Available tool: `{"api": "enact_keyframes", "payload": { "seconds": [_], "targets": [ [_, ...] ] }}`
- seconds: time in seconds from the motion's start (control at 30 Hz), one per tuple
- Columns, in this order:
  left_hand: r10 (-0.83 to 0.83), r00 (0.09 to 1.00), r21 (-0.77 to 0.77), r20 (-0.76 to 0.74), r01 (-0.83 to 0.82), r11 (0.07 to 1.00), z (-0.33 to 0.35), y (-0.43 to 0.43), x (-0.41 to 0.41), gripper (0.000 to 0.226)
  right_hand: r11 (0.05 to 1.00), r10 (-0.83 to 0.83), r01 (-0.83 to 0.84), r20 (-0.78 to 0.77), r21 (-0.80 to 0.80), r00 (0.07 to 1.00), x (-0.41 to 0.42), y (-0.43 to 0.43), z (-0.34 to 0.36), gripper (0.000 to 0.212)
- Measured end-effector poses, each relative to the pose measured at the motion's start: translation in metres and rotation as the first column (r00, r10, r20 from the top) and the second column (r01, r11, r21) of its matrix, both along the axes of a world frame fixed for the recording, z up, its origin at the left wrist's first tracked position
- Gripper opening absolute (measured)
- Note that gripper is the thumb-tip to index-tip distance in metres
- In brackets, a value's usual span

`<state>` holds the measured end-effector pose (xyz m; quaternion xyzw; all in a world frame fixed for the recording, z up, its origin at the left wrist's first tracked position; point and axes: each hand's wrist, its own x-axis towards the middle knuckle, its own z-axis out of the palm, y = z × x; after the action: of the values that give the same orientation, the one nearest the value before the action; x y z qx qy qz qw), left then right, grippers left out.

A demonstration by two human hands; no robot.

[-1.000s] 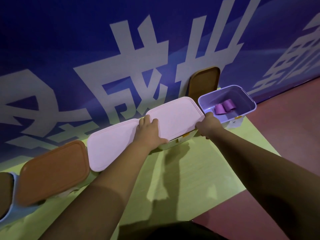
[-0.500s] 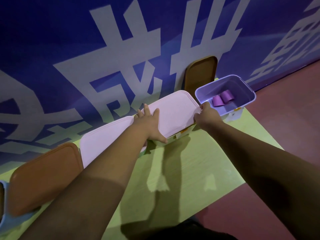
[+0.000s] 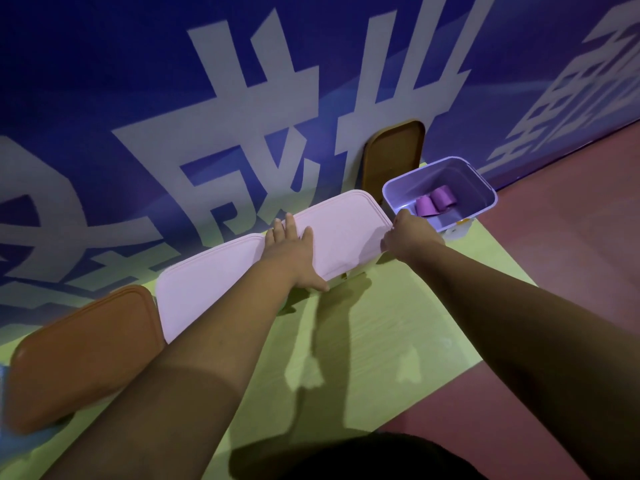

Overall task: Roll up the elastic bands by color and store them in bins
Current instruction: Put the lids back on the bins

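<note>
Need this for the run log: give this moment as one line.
left hand: flat on pink rectangular plastic lid | right hand: grips its right edge | open lilac plastic bin: two purple rolled bands inside

We see a dim, bluish-tinted scene. Long dark shadows with fairly crisp edges lie on the green surface (image 3: 415,323) below the pink lid (image 3: 339,230), so light perhaps comes from above and behind us. Above the lid, the wall (image 3: 138,81) lettering bows with wide-angle distortion.

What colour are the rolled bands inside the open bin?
Purple; the rolled bands lie in the lavender bin, head view.
</note>
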<state>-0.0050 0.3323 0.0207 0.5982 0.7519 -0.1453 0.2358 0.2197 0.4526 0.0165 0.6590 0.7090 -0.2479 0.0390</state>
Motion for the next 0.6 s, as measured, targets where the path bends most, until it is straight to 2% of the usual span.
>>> {"api": "enact_keyframes", "payload": {
  "seconds": [0.1, 0.33, 0.4, 0.43, 0.5, 0.53, 0.57, 0.6],
  "targets": [
    [0.018, 1.000, 0.016, 0.024, -0.018, 1.000, 0.013, 0.003, 0.010, 0.134, 0.998, 0.069, -0.069, 0.050, 0.003, 0.996, 0.003, 0.001, 0.013, 0.026],
    [-0.007, 0.991, 0.185, 0.136, -0.018, 0.983, 0.056, 0.029, 0.051, 0.076, 0.989, 0.146, -0.146, -0.006, -0.014, 0.989, 0.022, 0.006, 0.057, 0.024],
    [0.004, 0.985, 0.227, 0.175, -0.044, 0.973, 0.069, 0.039, 0.063, 0.067, 0.963, 0.269, -0.267, 0.172, -0.036, 0.948, 0.026, 0.009, 0.069, 0.027],
    [0.008, 0.982, 0.251, 0.187, -0.056, 0.966, 0.074, 0.046, 0.068, 0.064, 0.972, 0.233, -0.225, 0.166, -0.063, 0.958, 0.030, 0.019, 0.068, 0.029],
    [0.033, 0.974, 0.291, 0.224, -0.099, 0.951, 0.080, 0.060, 0.077, 0.056, 0.993, 0.034, -0.045, -0.097, -0.112, 0.995, 0.032, 0.048, 0.063, 0.031],
    [0.052, 0.969, 0.308, 0.243, -0.128, 0.943, 0.083, 0.069, 0.082, 0.050, 0.995, -0.002, -0.013, -0.159, -0.095, 0.987, 0.033, 0.061, 0.062, 0.031],
    [0.069, 0.965, 0.327, 0.254, -0.152, 0.933, 0.086, 0.080, 0.087, 0.044, 0.994, 0.047, -0.059, -0.137, -0.089, 0.989, 0.035, 0.072, 0.065, 0.030],
    [0.082, 0.963, 0.353, 0.257, -0.173, 0.919, 0.089, 0.090, 0.094, 0.037, 0.981, 0.183, -0.188, -0.087, -0.057, 0.979, 0.039, 0.079, 0.066, 0.029]
  ]
}}
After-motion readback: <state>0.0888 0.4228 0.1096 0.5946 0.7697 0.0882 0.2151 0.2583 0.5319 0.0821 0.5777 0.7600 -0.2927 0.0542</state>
